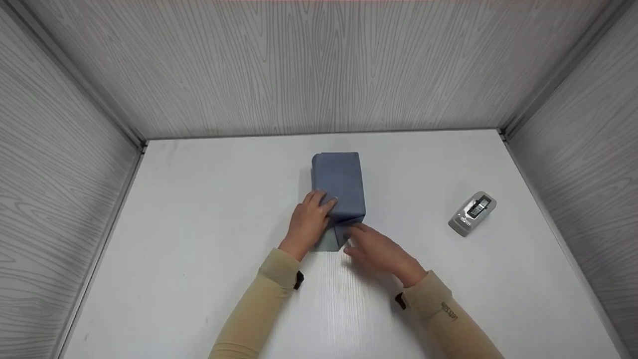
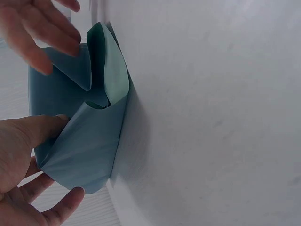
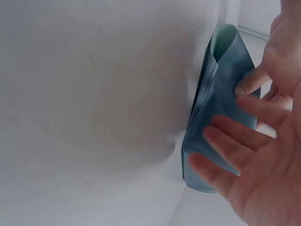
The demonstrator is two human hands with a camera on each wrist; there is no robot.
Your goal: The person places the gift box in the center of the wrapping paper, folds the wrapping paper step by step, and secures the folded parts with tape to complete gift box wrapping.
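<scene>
A box-shaped package in blue paper (image 1: 341,179) lies on the white table, its near end showing loose folds of paper with a paler green inner side (image 2: 116,75). My left hand (image 1: 308,222) grips the package at its near left corner. In the left wrist view the thumb (image 2: 47,128) presses on the folded end, and the other fingers spread around the side. Just right of the near end is my right hand (image 1: 379,249), its fingers extended by the side fold (image 3: 221,103). Whether its fingertips touch the paper I cannot tell.
A small grey device with a dark-framed window (image 1: 472,213) lies on the table to the right. Grey wood-grain panels (image 1: 319,70) stand behind the table and along both sides.
</scene>
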